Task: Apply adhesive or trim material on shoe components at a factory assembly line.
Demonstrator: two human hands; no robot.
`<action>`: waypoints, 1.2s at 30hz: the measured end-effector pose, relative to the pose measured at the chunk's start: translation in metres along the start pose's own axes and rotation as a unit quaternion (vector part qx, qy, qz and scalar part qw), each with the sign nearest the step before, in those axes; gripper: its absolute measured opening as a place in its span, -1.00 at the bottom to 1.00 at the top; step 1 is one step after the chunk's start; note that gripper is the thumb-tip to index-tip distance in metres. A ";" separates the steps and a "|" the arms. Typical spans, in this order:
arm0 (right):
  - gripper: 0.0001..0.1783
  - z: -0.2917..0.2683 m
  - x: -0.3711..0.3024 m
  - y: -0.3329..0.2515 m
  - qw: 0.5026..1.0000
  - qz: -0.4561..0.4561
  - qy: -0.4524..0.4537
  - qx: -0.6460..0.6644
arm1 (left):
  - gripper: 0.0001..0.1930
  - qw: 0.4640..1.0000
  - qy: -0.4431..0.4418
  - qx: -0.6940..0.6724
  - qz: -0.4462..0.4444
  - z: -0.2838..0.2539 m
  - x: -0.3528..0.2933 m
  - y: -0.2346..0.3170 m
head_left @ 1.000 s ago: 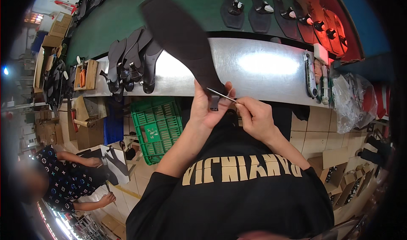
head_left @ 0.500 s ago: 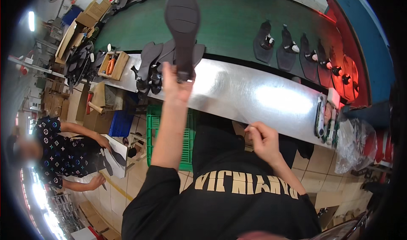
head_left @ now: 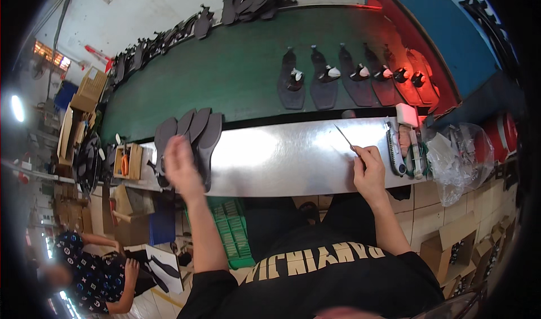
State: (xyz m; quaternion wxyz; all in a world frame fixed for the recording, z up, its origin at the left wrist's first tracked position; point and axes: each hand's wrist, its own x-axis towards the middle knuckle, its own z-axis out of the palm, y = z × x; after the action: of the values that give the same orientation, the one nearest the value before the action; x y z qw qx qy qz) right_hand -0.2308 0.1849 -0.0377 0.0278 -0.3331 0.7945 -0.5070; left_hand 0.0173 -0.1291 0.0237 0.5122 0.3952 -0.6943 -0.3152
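Note:
My left hand [head_left: 183, 166] is smeared by motion in front of a row of dark shoe soles [head_left: 209, 144] with heels, leaning together at the left of the metal ledge. Its fingers look stretched out, and nothing shows in them. In my right hand [head_left: 369, 174], closed over the ledge, is a thin dark pointed tool [head_left: 344, 135], its tip up and to the left. Beyond the ledge, several dark sandals [head_left: 324, 85] stand in a line on the green conveyor belt [head_left: 236, 65], those at the right lit red.
A utility knife [head_left: 395, 150], a white block [head_left: 407, 115] and a clear plastic bag [head_left: 459, 161] are at the ledge's right end. A wooden box [head_left: 134, 161] with orange-handled pliers stands left. Below is a green crate [head_left: 231, 234]. Another person [head_left: 96, 274] sits lower left.
The sole my left hand held up has left that hand, which is now lower, by the row of soles. My right hand has come up over the ledge with the pointed tool. The view has shifted.

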 end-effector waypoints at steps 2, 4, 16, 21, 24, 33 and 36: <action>-0.69 -0.007 0.007 0.015 0.995 -0.017 -0.002 -0.098 | -0.65 0.977 -0.142 -0.139 -0.076 0.075 -0.006 0.000; -0.64 -0.008 0.012 0.018 0.989 -0.024 0.010 -0.147 | -0.46 0.970 -0.218 -0.093 -0.058 0.145 -0.004 -0.016; -0.62 -0.022 0.018 0.009 0.972 -0.103 0.035 -0.209 | -0.75 0.993 -0.087 0.006 0.082 0.287 0.023 -0.028; -0.77 -0.005 0.016 0.014 0.907 0.054 -0.054 0.414 | -0.69 0.894 -0.324 -0.278 -0.140 0.195 -0.032 0.054; -0.47 0.007 0.019 -0.004 0.709 0.090 -0.199 0.670 | -0.63 0.842 -0.406 -0.228 -0.272 0.118 -0.092 0.074; -0.62 -0.022 0.000 -0.068 0.799 0.076 -0.171 0.571 | -0.63 0.786 -0.336 -0.400 -0.330 0.045 -0.133 0.070; -0.61 -0.023 -0.016 -0.076 0.928 -0.021 -0.169 0.332 | -0.63 0.809 -0.315 -0.380 -0.319 0.040 -0.137 0.060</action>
State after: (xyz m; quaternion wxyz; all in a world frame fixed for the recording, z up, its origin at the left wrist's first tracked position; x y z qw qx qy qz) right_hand -0.1890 0.1917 0.0310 0.2603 -0.4019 0.5571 -0.6785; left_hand -0.0122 0.0212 -0.0006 0.2452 0.2467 -0.4771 -0.8071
